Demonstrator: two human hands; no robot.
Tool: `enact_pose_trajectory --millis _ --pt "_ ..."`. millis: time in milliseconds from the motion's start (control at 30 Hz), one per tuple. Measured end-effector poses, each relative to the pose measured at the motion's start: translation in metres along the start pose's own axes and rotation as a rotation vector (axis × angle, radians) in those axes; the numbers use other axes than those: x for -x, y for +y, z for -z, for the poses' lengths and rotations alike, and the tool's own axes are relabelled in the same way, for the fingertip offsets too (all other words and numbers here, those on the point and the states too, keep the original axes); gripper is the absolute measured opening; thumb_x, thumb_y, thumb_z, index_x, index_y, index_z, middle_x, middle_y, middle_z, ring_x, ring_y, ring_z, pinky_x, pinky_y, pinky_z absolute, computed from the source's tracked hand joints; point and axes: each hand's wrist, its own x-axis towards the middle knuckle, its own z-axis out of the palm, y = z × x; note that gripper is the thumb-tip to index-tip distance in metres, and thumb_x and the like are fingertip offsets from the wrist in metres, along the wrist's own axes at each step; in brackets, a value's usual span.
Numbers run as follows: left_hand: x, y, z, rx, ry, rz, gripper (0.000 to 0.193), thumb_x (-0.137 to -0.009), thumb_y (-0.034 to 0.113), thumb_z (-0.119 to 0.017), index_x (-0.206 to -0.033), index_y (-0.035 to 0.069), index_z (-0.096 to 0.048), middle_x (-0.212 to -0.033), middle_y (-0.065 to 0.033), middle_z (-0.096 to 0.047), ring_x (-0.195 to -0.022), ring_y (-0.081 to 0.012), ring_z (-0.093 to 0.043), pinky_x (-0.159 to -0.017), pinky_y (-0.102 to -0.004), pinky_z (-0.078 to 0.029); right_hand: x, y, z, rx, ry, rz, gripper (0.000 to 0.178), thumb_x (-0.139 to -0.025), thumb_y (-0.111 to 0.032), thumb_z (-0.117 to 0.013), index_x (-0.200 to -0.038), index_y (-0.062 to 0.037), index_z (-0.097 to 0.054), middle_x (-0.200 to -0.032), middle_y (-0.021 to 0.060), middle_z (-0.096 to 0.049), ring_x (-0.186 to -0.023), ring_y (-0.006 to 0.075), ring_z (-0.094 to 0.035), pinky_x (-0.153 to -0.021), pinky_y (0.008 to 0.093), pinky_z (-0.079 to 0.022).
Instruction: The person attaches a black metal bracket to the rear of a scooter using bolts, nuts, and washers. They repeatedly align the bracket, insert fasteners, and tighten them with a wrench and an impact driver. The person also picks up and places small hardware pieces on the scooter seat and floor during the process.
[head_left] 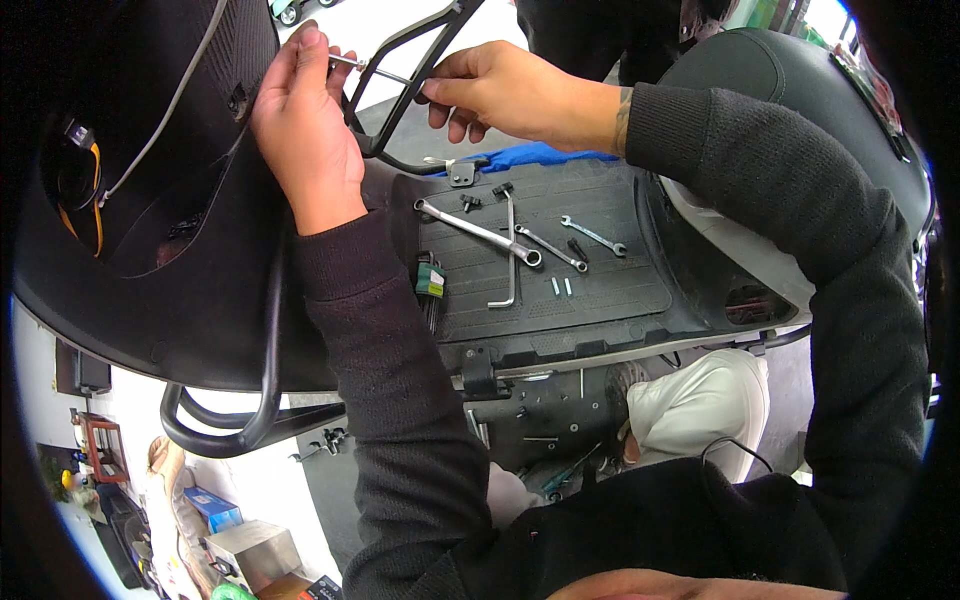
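Note:
A thin metal rod, which looks like a long bolt (393,76), runs across the black tubular bars (432,62) at the front of a scooter. My left hand (305,125) is closed at its left end, thumb up, beside the dark front panel. At the right end my right hand (500,88) has its thumb and forefinger pinched together by the bar; its other fingers curl below. Its fingertips partly hide what they grip. Below the hands, a large ring spanner (478,232) lies over an L-shaped hex wrench (512,250) on the scooter's ribbed footboard (610,290).
Smaller spanners (594,236), black knobs (469,203), two short silver pins (562,287) and a green hex-key holder (431,280) lie on the footboard. The seat (780,80) rises at right. Loose hardware and a screwdriver (570,470) lie below. A cable (170,110) hangs at left.

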Motion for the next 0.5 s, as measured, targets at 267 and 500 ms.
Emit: enact_pose_trajectory --millis 267,500 --pt "0.0028 -0.0013 0.0033 0.080 -0.020 0.035 0.026 -0.100 0.004 -0.067 -0.121 -0.011 -0.064 -0.104 -0.0164 -0.072 -0.088 -0.0209 -0.072 -0.088 -0.0322 -0.061 0.0013 -0.0022 -0.0011 0.024 -0.006 -0.009 0.036 -0.111 -0.026 -0.055 -0.122 0.0053 -0.067 -0.098 0.0087 -0.072 -0.080 0.0118 -0.067 -0.073 0.0271 -0.055" --pt "0.0011 -0.0027 0.0025 -0.173 0.022 -0.013 0.036 -0.102 -0.001 -0.057 -0.135 -0.012 -0.052 -0.108 -0.0226 -0.072 -0.097 -0.0264 -0.074 -0.092 -0.0367 -0.061 0.0008 -0.0020 -0.0004 -0.005 0.013 -0.020 0.035 -0.111 -0.026 -0.055 -0.121 0.0058 -0.067 -0.098 0.0095 -0.072 -0.079 0.0122 -0.067 -0.072 0.0269 -0.055"
